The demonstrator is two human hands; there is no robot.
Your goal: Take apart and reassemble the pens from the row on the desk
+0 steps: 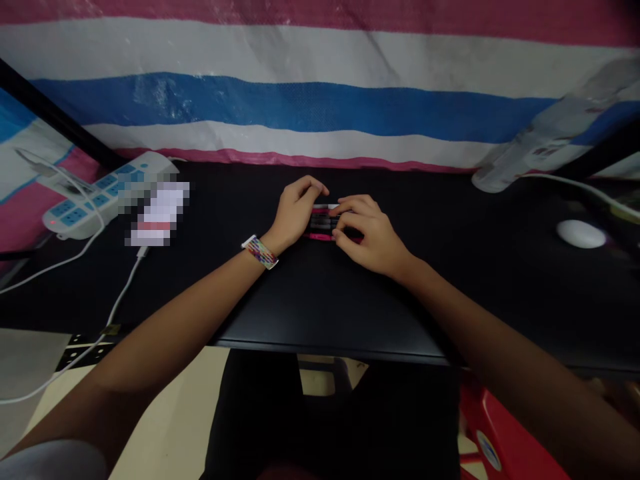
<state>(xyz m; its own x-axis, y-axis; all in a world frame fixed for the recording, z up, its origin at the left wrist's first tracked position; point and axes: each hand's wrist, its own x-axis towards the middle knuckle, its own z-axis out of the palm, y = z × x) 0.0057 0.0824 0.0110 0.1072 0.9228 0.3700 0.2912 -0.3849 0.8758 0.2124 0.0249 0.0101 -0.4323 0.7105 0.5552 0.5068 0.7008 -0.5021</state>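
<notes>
Several pens (pixel 321 221) lie side by side on the black table, between my two hands. One has a bright pink barrel at the near side; others look dark or clear. My left hand (pixel 296 210) rests at their left ends, its fingers loosely curved beyond the far side and apart, holding nothing that I can see. My right hand (pixel 371 233) bends over their right part, with thumb and fingers closed about the row. It hides the right ends of the pens. A colourful woven band (pixel 261 253) circles my left wrist.
A white power strip (pixel 113 193) and a blurred-out phone (pixel 160 213) on a white cable (pixel 123 293) lie at the left. At the right are a white mouse (pixel 581 234) and a clear plastic cylinder (pixel 493 177). Striped sheeting (pixel 320 107) hangs behind; a red stool (pixel 515 433) stands below.
</notes>
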